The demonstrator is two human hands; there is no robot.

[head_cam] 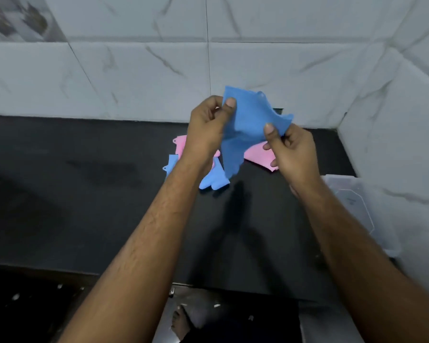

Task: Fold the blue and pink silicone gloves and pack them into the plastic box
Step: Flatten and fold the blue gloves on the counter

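Both forearms fill the near foreground, raised over the dark tabletop (pixel 84 194). One blue glove (pixel 248 125) is held up in the air above the tabletop: its upper left corner is pinched by the left hand (pixel 206 127), thumb on the near face, and its right edge is pinched by the right hand (pixel 290 149), fingers curled behind. Beneath the held glove, a second blue glove (pixel 212 179) and two pink gloves (pixel 259 155) lie in a loose heap on the tabletop, partly hidden by the left wrist. Right of the heap, the clear plastic box (pixel 357 206) sits against the marble side wall (pixel 406 120). Left of the heap, wide bare surface is seen up to the back wall.
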